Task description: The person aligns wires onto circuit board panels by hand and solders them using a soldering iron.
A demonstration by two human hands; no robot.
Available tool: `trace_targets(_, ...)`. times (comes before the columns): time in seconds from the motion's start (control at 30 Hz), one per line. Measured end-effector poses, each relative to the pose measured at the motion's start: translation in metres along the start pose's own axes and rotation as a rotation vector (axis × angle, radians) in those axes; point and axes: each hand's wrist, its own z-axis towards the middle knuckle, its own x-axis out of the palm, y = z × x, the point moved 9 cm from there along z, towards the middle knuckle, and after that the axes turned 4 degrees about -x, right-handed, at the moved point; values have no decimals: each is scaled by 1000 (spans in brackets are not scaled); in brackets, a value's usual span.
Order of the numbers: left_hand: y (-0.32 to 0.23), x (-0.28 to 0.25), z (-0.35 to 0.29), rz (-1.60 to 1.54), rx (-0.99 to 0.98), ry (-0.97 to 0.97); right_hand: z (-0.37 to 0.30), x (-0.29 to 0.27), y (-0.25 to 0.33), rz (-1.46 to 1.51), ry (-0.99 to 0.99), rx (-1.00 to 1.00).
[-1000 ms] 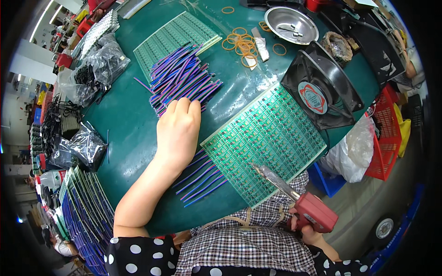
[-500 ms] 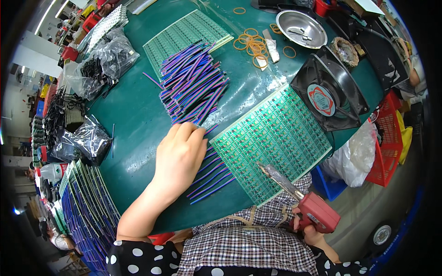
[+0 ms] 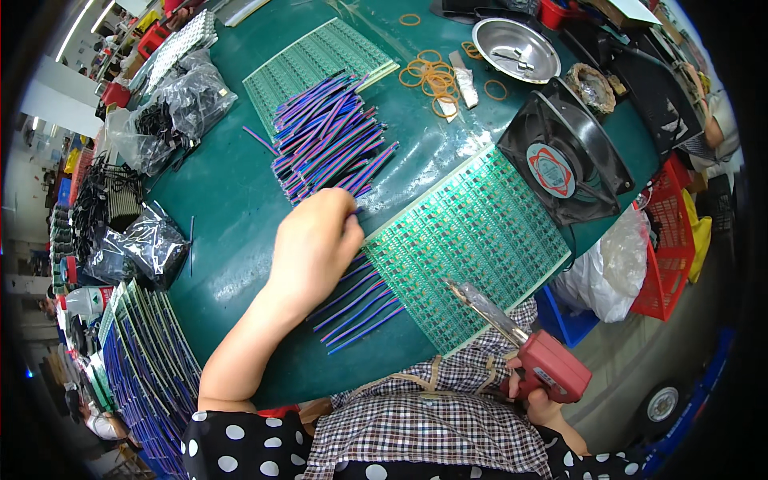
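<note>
My left hand [image 3: 314, 244] is closed, fingertips pinched just below a heap of thin blue, purple and black wires [image 3: 328, 148]. A short bit of wire shows at its fingertips; the rest of that wire is hidden. Beside it lies a green circuit board panel [image 3: 472, 248] with rows of small components. Several wires [image 3: 364, 316] stick out side by side from the panel's left edge, partly under my left hand. My right hand [image 3: 532, 396] grips a red soldering gun [image 3: 554, 370], its metal tip over the lower part of the panel.
Another board panel [image 3: 312, 64] lies under the wire heap's far end. A black fan [image 3: 564, 156] stands right of the front panel. Farther back are rubber bands [image 3: 432, 76] and a steel bowl [image 3: 517, 50]. Wired panels [image 3: 152, 368] and plastic bags [image 3: 196, 92] line the left side.
My left hand has moved slightly away from me, toward the wire heap, and its fingers are more curled. The soldering gun has stayed almost in place over the panel.
</note>
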Motion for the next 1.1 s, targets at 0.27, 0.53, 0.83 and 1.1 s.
trace_targets(0.27, -55, 2, -65, -326, -16, 181, -13, -14, -6, 108, -75, 33)
trace_targets(0.53, -90, 18, -101, 130, 412, 23, -18, -11, -8, 123, -22, -26)
trace_targets(0.83, -90, 23, -103, 239, 429, -43, -13, -3, -9, -207, 198, -42)
trace_targets(1.1, -91, 23, -104, 262, 431, -60, -5, 9, 4, -374, 232, -154)
